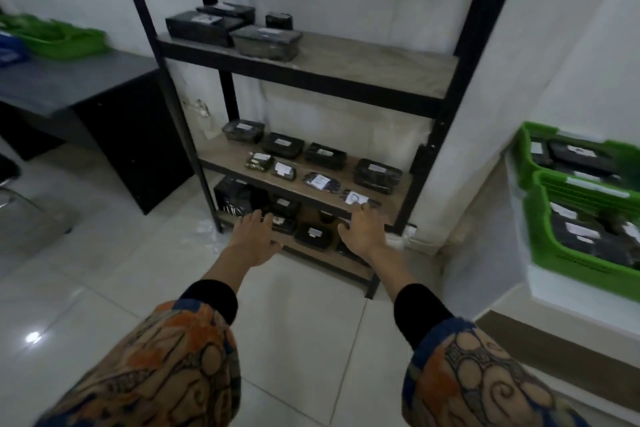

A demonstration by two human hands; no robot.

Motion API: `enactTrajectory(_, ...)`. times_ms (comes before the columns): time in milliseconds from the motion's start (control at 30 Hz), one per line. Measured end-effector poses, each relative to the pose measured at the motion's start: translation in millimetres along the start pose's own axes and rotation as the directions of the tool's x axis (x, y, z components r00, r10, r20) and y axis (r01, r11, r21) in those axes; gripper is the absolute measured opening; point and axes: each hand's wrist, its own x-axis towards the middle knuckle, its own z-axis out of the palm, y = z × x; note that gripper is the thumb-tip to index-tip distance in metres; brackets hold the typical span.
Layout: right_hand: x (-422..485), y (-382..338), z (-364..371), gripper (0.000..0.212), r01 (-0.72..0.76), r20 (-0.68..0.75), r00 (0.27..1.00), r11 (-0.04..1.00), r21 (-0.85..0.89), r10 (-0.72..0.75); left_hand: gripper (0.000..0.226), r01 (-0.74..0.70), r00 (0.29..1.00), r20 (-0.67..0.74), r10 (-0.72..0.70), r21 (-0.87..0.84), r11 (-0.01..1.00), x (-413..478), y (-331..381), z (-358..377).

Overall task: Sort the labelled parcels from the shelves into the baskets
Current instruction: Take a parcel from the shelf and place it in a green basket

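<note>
Parcels [377, 174] in black wrap with white labels lie on all three boards of the black shelf [381, 62]. Both hands stretch toward it, apart, fingers straight, holding nothing: the left hand [254, 236] before the bottom board, the right hand [363, 230] at the middle board's front edge, fingertips at a flat parcel [356, 198]. Green baskets [542, 218] on the right hold more parcels.
</note>
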Motion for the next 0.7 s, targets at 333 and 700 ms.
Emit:
enactTrajectory(333, 80.3, -145.6, 63.0, 0.043, -0.033, 0.017, 0.999, 0.998, 0.053, 0.032, 0.06, -0.013, 1.0, 0.025, 0.014, -0.05, 0.999, 62.6, -174.8, -19.9)
enactTrajectory(700, 189.9, -206.5, 124.9, 0.035, -0.053, 0.055, 0.997, 0.996, 0.065, 0.05, 0.063, -0.037, 0.998, 0.051, 0.043, -0.112, 0.993, 176.6, -258.3, -21.2)
